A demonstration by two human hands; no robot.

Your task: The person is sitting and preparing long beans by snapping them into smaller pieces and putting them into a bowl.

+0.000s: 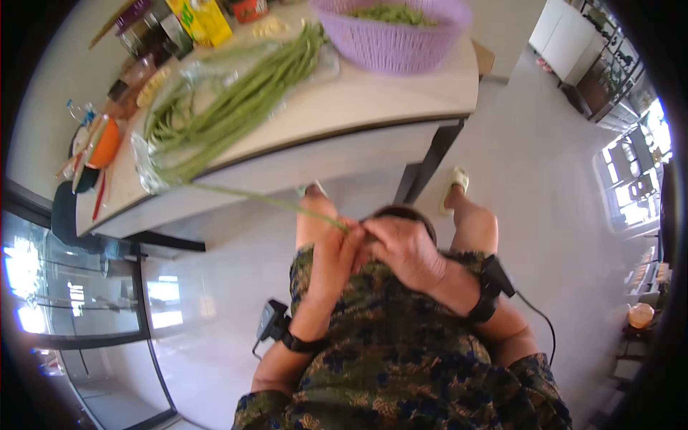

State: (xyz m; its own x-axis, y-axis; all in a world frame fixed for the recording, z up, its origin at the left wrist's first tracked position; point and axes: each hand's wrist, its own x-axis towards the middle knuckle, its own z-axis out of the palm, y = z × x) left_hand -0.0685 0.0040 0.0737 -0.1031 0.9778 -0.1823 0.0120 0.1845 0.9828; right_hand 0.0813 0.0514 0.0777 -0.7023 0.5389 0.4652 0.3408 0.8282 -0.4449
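Observation:
My left hand (334, 258) grips one end of a long green bean (269, 201), which stretches up and left to the edge of the table. Close against it, my right hand (406, 250) has its thumb and fingertips pinched at the bean's end; whether bean lies between them is hidden. Both hands are above my lap. A bundle of long green beans (242, 102) rests on a clear plastic bag (142, 166) on the table. Green bean pieces (398, 13) fill part of a purple plastic basket (389, 48) behind.
The pale table (376, 102) has its edge beyond my hands. An orange bowl (105, 142), a red-handled utensil (99, 196), a yellow carton (201, 21) and jars stand towards its left and back. A dark stool (70, 226) is at the left end. Table legs stand near my feet.

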